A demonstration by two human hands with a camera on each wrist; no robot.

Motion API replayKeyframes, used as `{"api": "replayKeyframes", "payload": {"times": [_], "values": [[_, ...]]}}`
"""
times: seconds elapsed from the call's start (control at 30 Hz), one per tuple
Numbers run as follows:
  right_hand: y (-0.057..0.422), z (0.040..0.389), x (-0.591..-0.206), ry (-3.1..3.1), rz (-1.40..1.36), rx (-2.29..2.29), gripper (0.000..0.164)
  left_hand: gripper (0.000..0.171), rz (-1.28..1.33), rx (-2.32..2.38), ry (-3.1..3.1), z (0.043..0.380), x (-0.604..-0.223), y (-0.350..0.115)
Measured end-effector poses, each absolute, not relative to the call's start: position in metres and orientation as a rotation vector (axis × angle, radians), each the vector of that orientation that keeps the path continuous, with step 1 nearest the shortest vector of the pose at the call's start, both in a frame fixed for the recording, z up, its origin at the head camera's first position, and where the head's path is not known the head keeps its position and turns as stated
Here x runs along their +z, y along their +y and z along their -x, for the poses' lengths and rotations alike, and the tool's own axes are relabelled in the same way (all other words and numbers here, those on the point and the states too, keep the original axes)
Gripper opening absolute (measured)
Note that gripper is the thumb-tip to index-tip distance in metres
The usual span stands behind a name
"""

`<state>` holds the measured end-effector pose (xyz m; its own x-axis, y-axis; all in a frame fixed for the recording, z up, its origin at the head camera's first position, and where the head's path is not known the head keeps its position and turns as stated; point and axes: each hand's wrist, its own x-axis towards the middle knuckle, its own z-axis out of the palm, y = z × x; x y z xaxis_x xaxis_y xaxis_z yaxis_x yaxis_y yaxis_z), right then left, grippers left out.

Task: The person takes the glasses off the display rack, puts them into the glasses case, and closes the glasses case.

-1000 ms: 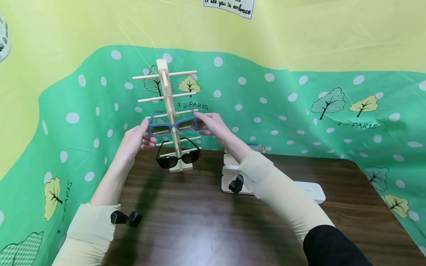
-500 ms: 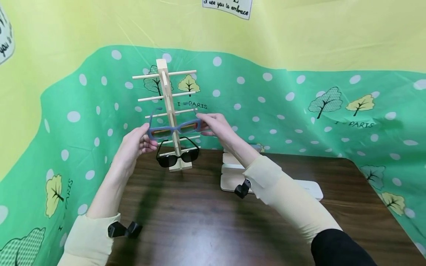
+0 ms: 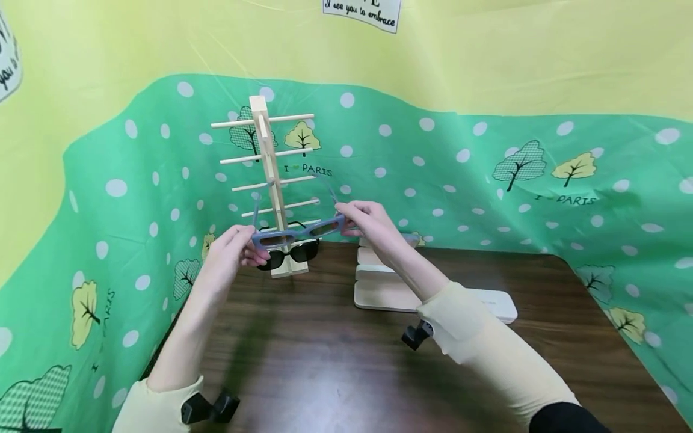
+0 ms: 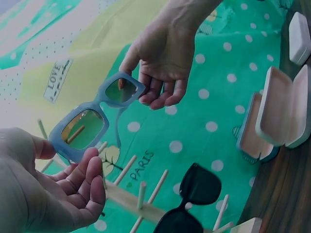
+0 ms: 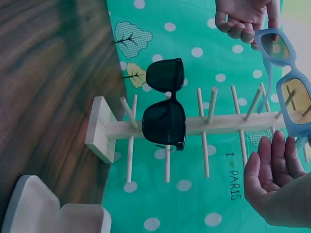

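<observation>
A pair of blue-framed sunglasses (image 3: 303, 233) is held in the air between both hands, its temples unfolded and pointing toward the rack. My left hand (image 3: 230, 252) pinches the left end of the frame with thumb and fingers. At the other end, my right hand (image 3: 373, 225) pinches the frame near its hinge; the left wrist view shows its thumb against the rim. Behind the blue pair stands a wooden eyewear rack (image 3: 275, 195) with several crossbars. Black sunglasses (image 5: 165, 109) hang on its low bars, partly covered by the blue pair in the head view.
Right of the rack, an open glasses case (image 4: 284, 107) with a pale lining lies on the dark wooden table (image 3: 325, 373). A blue-edged open case (image 4: 252, 128) is behind it, and a white case (image 3: 495, 304) lies farther right. Patterned cloth (image 3: 433, 156) hangs behind the table.
Both hands have drawn the blue sunglasses away from the rack's middle bars, downward and a little to the right in the head view. The black sunglasses stay on the rack.
</observation>
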<state>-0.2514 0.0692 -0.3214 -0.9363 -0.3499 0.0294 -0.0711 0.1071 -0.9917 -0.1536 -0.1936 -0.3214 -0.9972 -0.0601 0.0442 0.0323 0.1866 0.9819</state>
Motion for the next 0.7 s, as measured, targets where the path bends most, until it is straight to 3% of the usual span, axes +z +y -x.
{"api": "replayKeyframes", "payload": {"times": [0.3, 0.7], "values": [[0.107, 0.227, -0.332, 2.177, 0.408, -1.968, 0.039, 0.038, 0.057, -1.810, -2.441, 0.149, -0.340, -0.165], [0.151, 0.198, -0.355, 2.220, 0.331, -2.035, 0.032, 0.030, 0.217, -1.759, -2.421, 0.155, -0.374, -0.125]]}}
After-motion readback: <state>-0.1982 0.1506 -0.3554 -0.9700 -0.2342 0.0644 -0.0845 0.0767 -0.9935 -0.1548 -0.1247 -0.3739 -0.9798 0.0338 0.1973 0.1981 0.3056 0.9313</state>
